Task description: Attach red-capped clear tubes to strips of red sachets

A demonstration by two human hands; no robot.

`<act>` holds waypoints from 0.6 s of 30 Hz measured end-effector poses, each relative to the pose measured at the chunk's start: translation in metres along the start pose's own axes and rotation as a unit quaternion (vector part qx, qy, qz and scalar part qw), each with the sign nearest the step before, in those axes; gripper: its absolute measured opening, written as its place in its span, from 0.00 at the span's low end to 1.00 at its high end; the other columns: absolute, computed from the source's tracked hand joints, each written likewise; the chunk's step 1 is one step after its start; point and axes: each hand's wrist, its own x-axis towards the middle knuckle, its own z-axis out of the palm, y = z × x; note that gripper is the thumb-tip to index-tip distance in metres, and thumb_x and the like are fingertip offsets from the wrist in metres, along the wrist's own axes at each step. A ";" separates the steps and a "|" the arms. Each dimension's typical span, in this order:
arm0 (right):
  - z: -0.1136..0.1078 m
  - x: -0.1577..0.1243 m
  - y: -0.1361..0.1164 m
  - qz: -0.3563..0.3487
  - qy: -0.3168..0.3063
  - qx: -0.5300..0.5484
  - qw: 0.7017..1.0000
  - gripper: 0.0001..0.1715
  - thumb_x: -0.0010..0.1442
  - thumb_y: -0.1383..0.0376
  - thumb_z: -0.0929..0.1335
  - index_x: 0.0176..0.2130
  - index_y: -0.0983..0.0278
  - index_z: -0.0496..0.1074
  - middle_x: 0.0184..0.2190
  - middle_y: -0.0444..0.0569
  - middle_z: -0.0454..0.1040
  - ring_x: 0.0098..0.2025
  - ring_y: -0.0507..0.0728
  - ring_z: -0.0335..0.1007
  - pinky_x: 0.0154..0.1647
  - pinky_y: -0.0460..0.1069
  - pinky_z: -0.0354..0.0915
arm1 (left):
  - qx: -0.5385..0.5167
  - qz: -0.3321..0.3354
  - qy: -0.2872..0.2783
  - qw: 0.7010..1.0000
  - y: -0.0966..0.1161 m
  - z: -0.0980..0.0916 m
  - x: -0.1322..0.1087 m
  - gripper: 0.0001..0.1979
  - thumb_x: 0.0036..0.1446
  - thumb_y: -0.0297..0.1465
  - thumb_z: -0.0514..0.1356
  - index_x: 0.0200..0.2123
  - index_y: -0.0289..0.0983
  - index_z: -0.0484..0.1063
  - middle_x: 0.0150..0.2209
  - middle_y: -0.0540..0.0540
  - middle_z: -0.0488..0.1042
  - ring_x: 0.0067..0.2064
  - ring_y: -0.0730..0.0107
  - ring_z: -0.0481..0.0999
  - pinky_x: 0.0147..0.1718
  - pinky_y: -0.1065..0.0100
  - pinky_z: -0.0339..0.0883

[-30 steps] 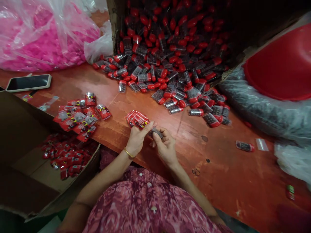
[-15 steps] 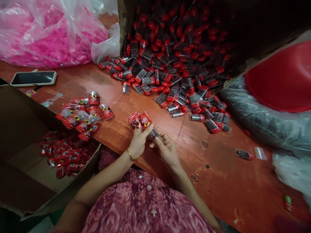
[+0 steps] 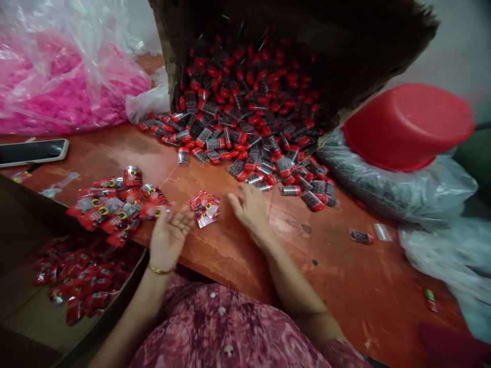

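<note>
My left hand (image 3: 171, 237) is palm up with its fingers apart, at the right edge of a heap of filled red packets (image 3: 113, 209). One red packet (image 3: 152, 211) lies right by its fingertips. To the right of that hand, a small stack of flat red packets (image 3: 205, 207) rests on the table. My right hand (image 3: 249, 212), slightly blurred, reaches forward with thumb and fingers apart. Just beyond it spreads a big pile of clear, red-capped containers (image 3: 249, 138) with dark contents; I see nothing held in it.
The pile spills from a cardboard box (image 3: 383, 51) on its side. At lower left, another carton (image 3: 132, 278) holds red packets. A phone (image 3: 34, 152), a bag of pink pieces (image 3: 69, 92), a red tub (image 3: 406, 128) on a plastic bag (image 3: 383, 181), and a lone container (image 3: 361, 236) surround the table (image 3: 307, 276).
My hands have parted: the left swung left to the packet heap and opened, the right went forward toward the containers. The dark item between them is out of my hands. The view has shifted.
</note>
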 end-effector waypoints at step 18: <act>-0.031 -0.069 0.047 -0.100 0.068 0.040 0.992 0.04 0.56 0.67 0.65 0.33 0.63 0.70 0.40 0.54 0.75 0.46 0.60 0.70 0.48 0.58 0.64 | 0.760 0.370 -0.014 0.535 -0.027 0.016 0.040 0.12 0.54 0.38 0.59 0.38 0.42 0.79 0.55 0.40 0.69 0.62 0.44 0.57 0.58 0.41 0.45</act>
